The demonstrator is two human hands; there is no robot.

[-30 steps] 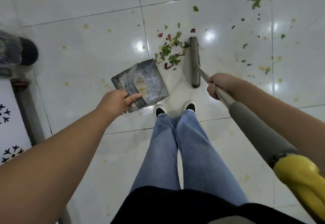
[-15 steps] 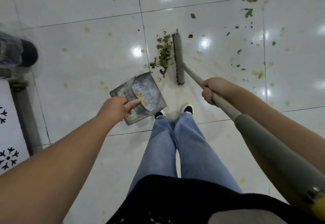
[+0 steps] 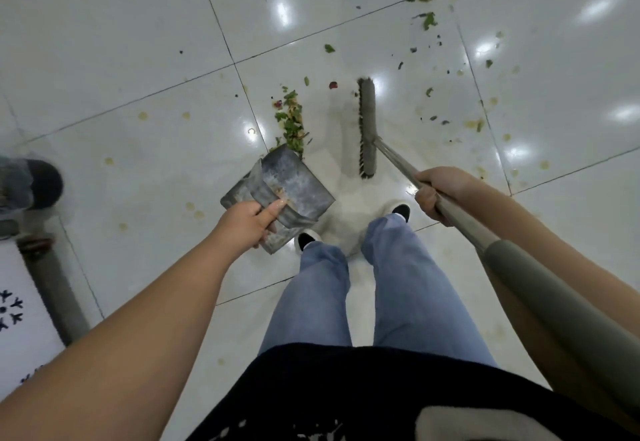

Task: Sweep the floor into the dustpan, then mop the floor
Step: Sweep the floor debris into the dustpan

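Sweeping is partway: a swept line of green scraps lies at the lip of the dustpan — none visibly inside — with more litter scattered to the right, and mopping not begun. The left hand grips the dustpan's rear edge; the right hand is clamped round the broom handle, head just right of the pile. No legible brands or writing.

Glossy white floor tiles mirror the ceiling lights, with thin dark grout lines and dull yellowish stains; the dustpan looks like dull grey metal, scuffed and smeared; the broom head is matt grey with coarse dark bristles; its handle is brushed bare metal, then a matt grey-green sleeve nearer; leafy green scraps look limp; blue denim trousers; a woven white mat at near left.
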